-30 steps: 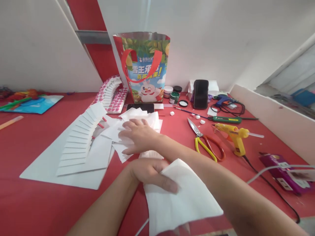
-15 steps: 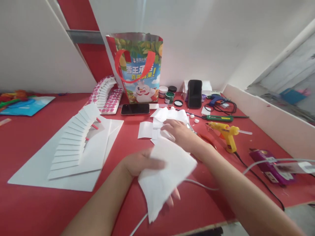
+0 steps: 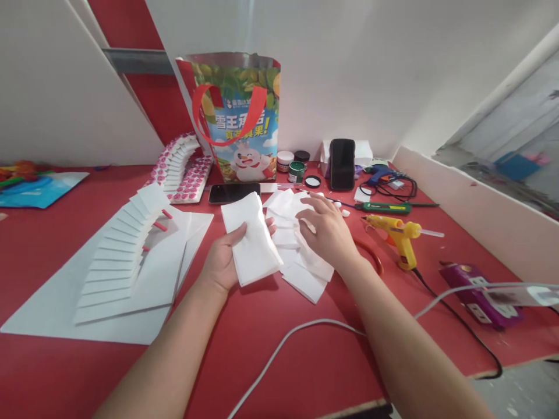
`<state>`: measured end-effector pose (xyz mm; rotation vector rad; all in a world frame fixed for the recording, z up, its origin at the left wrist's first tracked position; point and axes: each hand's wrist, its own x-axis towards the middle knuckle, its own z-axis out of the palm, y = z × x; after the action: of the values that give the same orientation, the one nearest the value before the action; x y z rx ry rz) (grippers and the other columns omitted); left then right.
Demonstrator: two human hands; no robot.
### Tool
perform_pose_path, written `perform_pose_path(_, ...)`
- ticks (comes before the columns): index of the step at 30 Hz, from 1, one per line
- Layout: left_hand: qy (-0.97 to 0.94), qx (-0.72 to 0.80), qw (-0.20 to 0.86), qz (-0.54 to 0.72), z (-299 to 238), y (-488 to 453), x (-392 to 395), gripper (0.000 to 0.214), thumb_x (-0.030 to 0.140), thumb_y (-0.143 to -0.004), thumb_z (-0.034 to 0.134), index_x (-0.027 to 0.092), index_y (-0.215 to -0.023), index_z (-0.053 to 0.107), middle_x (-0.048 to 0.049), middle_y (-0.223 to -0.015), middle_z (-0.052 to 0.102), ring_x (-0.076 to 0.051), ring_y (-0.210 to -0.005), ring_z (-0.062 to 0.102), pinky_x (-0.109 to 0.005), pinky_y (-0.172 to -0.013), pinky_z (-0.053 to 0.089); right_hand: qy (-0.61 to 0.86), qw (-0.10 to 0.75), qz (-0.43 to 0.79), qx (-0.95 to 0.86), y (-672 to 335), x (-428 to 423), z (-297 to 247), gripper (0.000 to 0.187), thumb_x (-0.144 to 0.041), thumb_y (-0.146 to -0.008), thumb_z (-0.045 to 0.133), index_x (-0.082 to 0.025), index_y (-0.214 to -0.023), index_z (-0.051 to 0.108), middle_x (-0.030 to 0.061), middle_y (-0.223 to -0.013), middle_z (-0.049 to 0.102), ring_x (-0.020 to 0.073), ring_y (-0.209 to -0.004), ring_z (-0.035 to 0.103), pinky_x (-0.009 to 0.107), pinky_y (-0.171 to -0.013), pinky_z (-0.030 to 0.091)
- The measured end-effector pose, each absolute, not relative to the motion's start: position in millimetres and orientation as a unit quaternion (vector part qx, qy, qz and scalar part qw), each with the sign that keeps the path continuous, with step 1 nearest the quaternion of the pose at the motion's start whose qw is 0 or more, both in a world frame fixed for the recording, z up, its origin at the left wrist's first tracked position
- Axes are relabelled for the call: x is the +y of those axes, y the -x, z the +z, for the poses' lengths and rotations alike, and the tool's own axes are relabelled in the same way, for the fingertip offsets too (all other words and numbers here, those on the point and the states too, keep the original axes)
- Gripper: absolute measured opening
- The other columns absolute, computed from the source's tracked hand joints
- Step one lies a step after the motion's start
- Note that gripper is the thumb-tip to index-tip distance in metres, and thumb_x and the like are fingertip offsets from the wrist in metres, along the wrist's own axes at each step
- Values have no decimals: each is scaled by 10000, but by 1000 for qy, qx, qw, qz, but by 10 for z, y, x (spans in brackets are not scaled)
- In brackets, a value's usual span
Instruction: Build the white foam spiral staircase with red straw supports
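Observation:
My left hand (image 3: pixel 222 256) grips a folded white tissue (image 3: pixel 253 244), thumb on top and fingers underneath, raised a little over the table. Close to its right, my right hand (image 3: pixel 327 230) hovers with bent, parted fingers over loose white paper pieces (image 3: pixel 301 273); I see nothing held in it. Whether its fingertips touch the pieces I cannot tell. Left of my hands, a curved row of overlapping white strips (image 3: pixel 111 256) lies on white boards (image 3: pixel 174 273), with small red sticks (image 3: pixel 160 226) along its inner side.
On the red table (image 3: pixel 271 361) a printed bag (image 3: pixel 247 134) stands behind a phone (image 3: pixel 233 192). Paint jars (image 3: pixel 297 170), another phone (image 3: pixel 342 166), a green-handled tool (image 3: pixel 386 208), a yellow glue gun (image 3: pixel 399 233) and a purple box (image 3: pixel 476 297) lie rightward. A white cable (image 3: pixel 297 329) crosses in front.
My left hand has lifted and turned upright with the tissue, which now looks more compactly folded. My right hand has shifted slightly right, and more loose pieces show. The view has shifted slightly.

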<state>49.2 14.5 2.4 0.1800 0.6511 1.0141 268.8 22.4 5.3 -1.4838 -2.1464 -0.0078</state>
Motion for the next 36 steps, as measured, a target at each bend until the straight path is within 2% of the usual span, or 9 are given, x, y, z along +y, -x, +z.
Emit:
perform_pose_path(5, -103, 355, 819, 439, -4, -493, 131, 453, 217, -974, 541, 62, -1398, 587, -175, -1119, 788, -252, -894, 783, -337, -752, 634, 538, 158, 16, -828, -2621, 225, 7, 276, -192, -975, 496, -187, -1076, 752, 148, -1437, 619, 382, -1480, 404, 587, -1139, 377)
perform_pose_path(9, -133, 391, 807, 422, 14, -524, 107, 445, 244, -953, 568, 28, -1336, 635, -222, -1133, 774, -305, -954, 774, -387, -802, 631, 550, 158, 38, -819, -2601, 237, 6, 297, -122, -954, 464, -149, -1117, 711, 164, -1319, 689, 356, -1396, 514, 568, -1130, 396)
perform_pose_path(11, -136, 404, 797, 428, 53, -562, 91, 459, 224, -954, 552, -6, -1347, 613, -236, -1145, 766, -325, -993, 766, -440, -859, 626, 571, 225, 48, -788, -2621, 232, 39, 288, -132, -947, 471, -140, -1105, 713, 176, -1282, 699, 335, -1261, 621, 520, -1066, 468)
perform_pose_path(14, -142, 417, 782, 440, 106, -615, 73, 508, 184, -953, 534, -26, -1416, 541, -251, -1187, 748, -359, -1058, 748, -548, -975, 576, 595, 427, 76, -677, -2665, 189, 138, 220, -216, -921, 557, -191, -1062, 724, 128, -1194, 725, 288, -1092, 688, 463, -973, 536)
perform_pose_path(16, -143, 415, 784, 438, 112, -636, 70, 525, 188, -964, 518, -21, -1446, 511, -257, -1215, 736, -365, -1113, 728, -574, -1044, 528, 584, 553, 170, -570, -2671, 141, 210, 207, -261, -857, 656, -231, -1051, 719, 73, -1073, 743, 256, -996, 700, 431, -892, 567)
perform_pose_path(18, -134, 398, 798, 432, 91, -647, 73, 524, 205, -983, 491, -16, -1458, 502, -250, -1236, 730, -351, -1165, 708, -549, -1099, 491, 548, 612, 324, -470, -2635, 85, 259, 310, -271, -766, 746, -246, -1073, 711, 37, -994, 744, 219, -872, 698, 390, -793, 579)
perform_pose_path(23, -112, 353, 820, 438, 31, -674, 104, 528, 213, -1002, 459, 40, -1500, 480, -186, -1197, 763, -322, -1151, 718, -501, -1121, 483, 510, 508, 567, -399, -2366, -58, 252, 449, -241, -652, 819, -202, -1091, 731, -8, -747, 695, 143, -633, 611, 316, -649, 523)
perform_pose_path(28, -89, 355, 802, 473, 102, -714, 121, 521, 222, -1046, 342, 47, -1522, 456, -162, -1151, 781, -293, -1096, 742, -458, -1105, 499, 564, 428, 534, -462, -2161, -141, 197, 427, -183, -715, 741, -175, -1141, 715, 31, -882, 742, 153, -737, 663, 308, -699, 545)
perform_pose_path(36, -100, 292, 821, 480, 38, -668, 125, 723, 594, -1035, 277, 135, -1587, 368, -158, -1268, 739, -306, -1218, 679, -462, -1115, 475, 585, 385, 489, -520, -2176, -121, 109, 433, -186, -760, 686, -168, -1192, 701, 79, -976, 755, 201, -847, 703, 370, -774, 587)
